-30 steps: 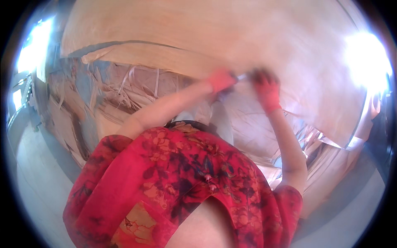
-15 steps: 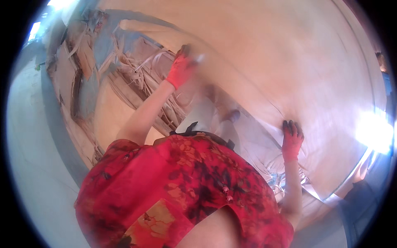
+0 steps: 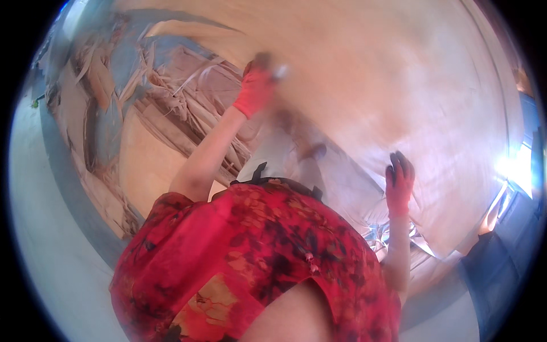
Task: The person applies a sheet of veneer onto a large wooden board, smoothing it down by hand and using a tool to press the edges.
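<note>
Presently, one large tan sheet (image 3: 353, 74) lies ahead, near edge slanting upper left to lower right. Gloved left hand (image 3: 256, 88) curled round one small shiny object (image 3: 280, 72), blurred, direction unclear; gloved right hand (image 3: 400, 182) over sheet, fingers loosely extended, empty, contact unclear.

Pale sheet (image 3: 364, 74), its far part cut off at the upper edge. At the sheet's near border, the left hand (image 3: 255, 90) is blurred; the shiny object (image 3: 280, 72) there cannot be identified. On the sheet's near side, the red garment (image 3: 256, 251) is cropped below.
</note>
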{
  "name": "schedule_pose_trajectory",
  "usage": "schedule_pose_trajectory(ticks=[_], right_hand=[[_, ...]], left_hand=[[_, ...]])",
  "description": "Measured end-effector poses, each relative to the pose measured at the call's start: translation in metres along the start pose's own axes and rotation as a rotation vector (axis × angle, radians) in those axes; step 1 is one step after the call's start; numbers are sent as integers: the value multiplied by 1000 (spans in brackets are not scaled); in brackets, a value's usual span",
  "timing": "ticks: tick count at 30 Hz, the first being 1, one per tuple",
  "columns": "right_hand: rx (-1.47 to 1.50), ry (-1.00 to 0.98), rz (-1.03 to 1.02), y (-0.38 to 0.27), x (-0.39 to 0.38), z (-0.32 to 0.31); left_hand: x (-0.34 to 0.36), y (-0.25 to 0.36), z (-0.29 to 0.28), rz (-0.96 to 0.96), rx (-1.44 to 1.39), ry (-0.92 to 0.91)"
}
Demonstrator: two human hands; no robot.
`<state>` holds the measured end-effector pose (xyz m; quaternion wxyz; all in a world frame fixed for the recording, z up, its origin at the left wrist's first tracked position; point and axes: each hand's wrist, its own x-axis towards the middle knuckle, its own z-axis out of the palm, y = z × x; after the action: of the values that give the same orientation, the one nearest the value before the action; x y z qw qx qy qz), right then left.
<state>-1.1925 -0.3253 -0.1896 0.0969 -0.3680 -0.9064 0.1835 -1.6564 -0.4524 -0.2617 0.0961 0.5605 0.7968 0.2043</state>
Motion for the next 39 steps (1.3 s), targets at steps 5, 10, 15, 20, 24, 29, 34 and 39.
schedule_pose_trajectory(ticks=[5, 10, 15, 20, 24, 29, 34, 39], right_hand=[[109, 132, -138, -58, 81, 42], [146, 191, -209, -119, 174, 99], [85, 85, -291, -144, 236, 157], [92, 33, -183, -131, 237, 171], [135, 16, -176, -138, 238, 160], [192, 16, -132, -148, 238, 149], [157, 79, -143, -155, 238, 147], [-49, 138, -436, -157, 238, 152]], left_hand=[[-3, -5, -6, -25, -132, 39], [2, -9, -8, -52, -224, 59], [-5, -41, 4, -20, -325, 189], [3, -27, -52, -429, -867, 226], [31, -18, -57, -329, -893, -123], [57, 9, -22, -645, -1185, -434], [43, 0, 1, -795, -1253, -367], [46, -2, 9, -777, -1209, -321]])
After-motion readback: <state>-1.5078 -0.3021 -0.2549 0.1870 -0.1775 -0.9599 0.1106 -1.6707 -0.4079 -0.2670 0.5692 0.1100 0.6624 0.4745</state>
